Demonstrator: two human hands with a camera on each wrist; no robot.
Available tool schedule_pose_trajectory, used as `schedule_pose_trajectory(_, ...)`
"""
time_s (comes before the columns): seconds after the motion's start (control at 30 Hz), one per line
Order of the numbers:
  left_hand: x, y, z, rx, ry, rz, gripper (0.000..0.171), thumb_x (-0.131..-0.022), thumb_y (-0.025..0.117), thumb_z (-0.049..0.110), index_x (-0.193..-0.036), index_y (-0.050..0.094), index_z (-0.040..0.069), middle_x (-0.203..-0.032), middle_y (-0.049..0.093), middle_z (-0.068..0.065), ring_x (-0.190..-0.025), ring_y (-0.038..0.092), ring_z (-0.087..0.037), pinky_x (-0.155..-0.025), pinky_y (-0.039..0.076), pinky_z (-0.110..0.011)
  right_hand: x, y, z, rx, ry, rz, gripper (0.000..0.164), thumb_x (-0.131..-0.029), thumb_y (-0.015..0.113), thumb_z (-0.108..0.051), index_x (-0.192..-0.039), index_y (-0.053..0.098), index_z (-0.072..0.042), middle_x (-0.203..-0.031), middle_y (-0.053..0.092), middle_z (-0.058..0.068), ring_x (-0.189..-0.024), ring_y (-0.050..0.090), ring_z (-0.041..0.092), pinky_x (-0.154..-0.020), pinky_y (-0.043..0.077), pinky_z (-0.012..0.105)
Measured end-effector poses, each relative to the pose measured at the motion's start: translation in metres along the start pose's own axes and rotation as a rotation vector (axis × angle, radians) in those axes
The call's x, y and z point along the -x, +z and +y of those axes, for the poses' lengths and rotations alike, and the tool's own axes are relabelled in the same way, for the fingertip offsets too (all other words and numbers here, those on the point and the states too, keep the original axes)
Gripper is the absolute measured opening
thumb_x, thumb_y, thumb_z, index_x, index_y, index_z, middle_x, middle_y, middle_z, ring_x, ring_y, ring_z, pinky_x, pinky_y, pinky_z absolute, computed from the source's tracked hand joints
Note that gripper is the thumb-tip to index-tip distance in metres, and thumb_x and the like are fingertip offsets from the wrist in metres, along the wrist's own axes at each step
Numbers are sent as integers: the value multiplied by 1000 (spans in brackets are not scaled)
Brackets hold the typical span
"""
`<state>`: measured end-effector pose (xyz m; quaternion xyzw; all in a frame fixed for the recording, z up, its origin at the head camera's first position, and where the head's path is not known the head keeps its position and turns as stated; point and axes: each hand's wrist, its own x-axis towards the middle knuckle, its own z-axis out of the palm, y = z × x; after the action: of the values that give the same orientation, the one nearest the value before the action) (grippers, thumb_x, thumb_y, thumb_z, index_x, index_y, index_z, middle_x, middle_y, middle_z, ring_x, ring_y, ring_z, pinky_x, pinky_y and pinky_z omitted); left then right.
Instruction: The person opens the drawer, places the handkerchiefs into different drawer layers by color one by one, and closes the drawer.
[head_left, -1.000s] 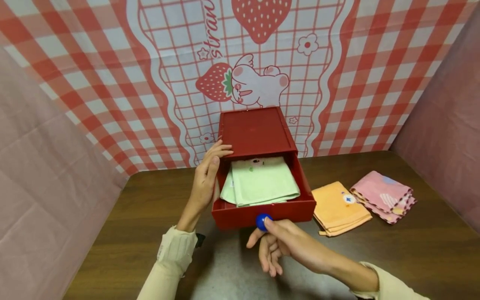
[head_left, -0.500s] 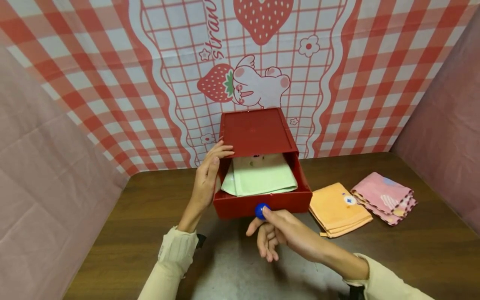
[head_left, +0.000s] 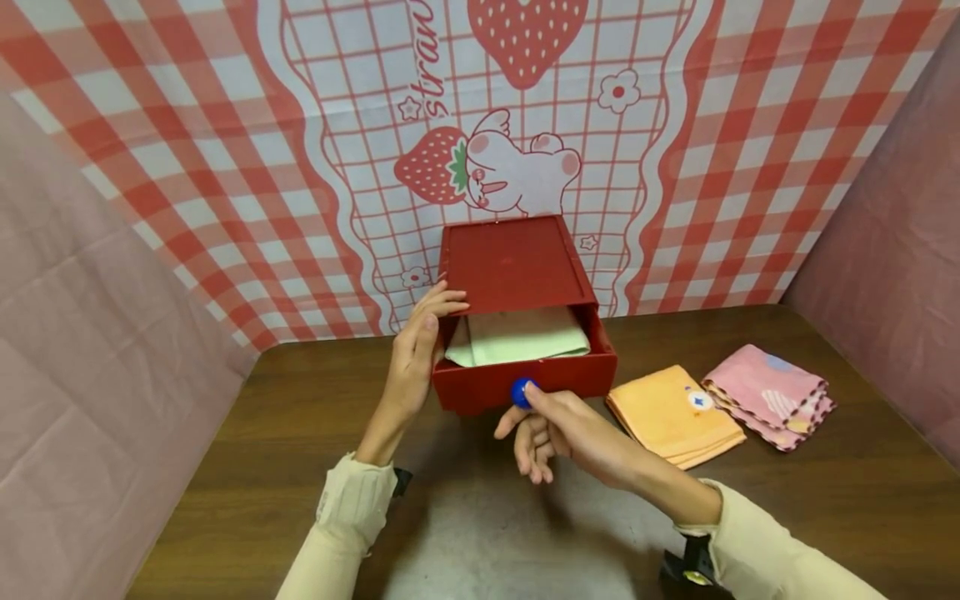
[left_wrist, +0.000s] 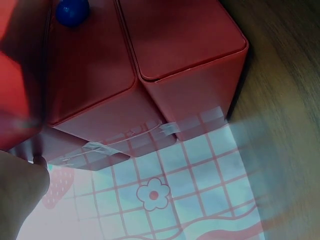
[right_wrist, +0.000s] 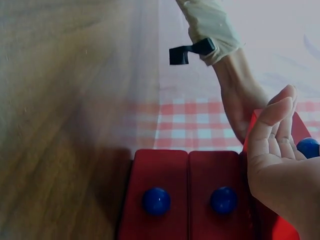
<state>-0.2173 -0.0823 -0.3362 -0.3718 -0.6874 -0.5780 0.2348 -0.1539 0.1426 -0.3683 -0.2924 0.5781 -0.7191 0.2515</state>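
Note:
A red chest of drawers (head_left: 513,262) stands against the back cloth, its top drawer (head_left: 480,390) partly out. Folded in that drawer lies a pale green towel (head_left: 528,337), its rear under the chest's top. My left hand (head_left: 411,354) rests along the chest's left side, with fingertips over the top edge. The thumb of my right hand (head_left: 573,433) presses the drawer's blue knob (head_left: 522,392); the other fingers hang loosely below it. In the right wrist view, two lower drawers with a left blue knob (right_wrist: 156,201) and a right blue knob (right_wrist: 223,200) are closed.
A folded orange towel (head_left: 675,417) lies on the wooden table (head_left: 292,433) right of the chest. Beside it is a folded pink towel (head_left: 768,392) with a dark scalloped edge. A checked strawberry cloth (head_left: 360,108) hangs behind, with pink cloth at both sides.
The top drawer has slid inward with my right hand at its knob, and less of the green towel shows. My left hand has stayed on the chest.

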Motion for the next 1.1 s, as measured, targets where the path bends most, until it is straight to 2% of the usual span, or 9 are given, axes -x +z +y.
schedule_pose_trajectory(0.47, 0, 1, 1, 9, -6, 14, 40, -106, 28, 5, -121, 61, -11, -133, 56, -29, -144, 30, -42, -122, 18, -43, -26, -25, -1, 71, 12, 71, 64, -109, 26, -43, -111, 59, 12, -72, 66, 8, -58, 63, 15, -53, 53, 24)
schedule_pose_trajectory(0.93, 0, 1, 0, -7, 0, 21, 40, -107, 28, 6, -120, 62, -12, -131, 57, -29, -143, 31, -44, -122, 18, -45, -43, -39, -2, 15, 15, 114, 62, -108, 27, -46, -110, 63, 4, -72, 67, 9, -59, 64, 17, -53, 52, 25)
schedule_pose_trajectory(1.1, 1, 1, -9, -5, 20, 22, 40, -108, 28, 7, -121, 62, -10, -130, 58, -27, -143, 31, -43, -122, 18, -46, -47, -43, -1, 15, 11, 116, 62, -108, 27, -47, -111, 64, 4, -72, 67, 9, -59, 63, 17, -53, 52, 25)
